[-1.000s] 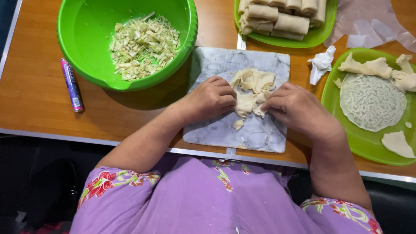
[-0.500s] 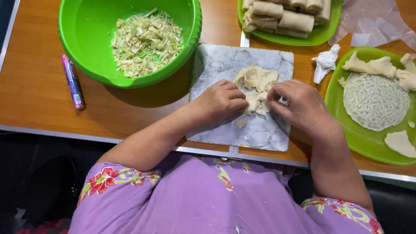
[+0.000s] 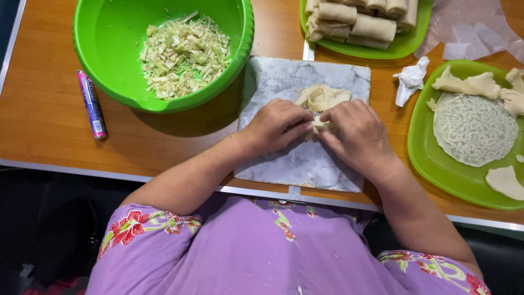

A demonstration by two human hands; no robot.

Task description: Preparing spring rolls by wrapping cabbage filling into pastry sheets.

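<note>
Head view, looking down: left hand (image 3: 278, 128) and right hand (image 3: 356, 135) side by side on a marble slab (image 3: 284, 76), both closed, fingers pinching the near edge of a pale wrapper (image 3: 322, 98) crumpled at mid-slab. Up left, green bowl (image 3: 98, 76) of shredded cabbage (image 3: 184, 55), purple tube (image 3: 91, 104) beside it on the wooden table (image 3: 43, 125). Top, green plate (image 3: 404, 48) of finished rolls (image 3: 360, 19). Right, green tray (image 3: 431, 164) with a lacy round sheet (image 3: 475, 128); crumpled tissue (image 3: 410, 81) between slab and tray.
</note>
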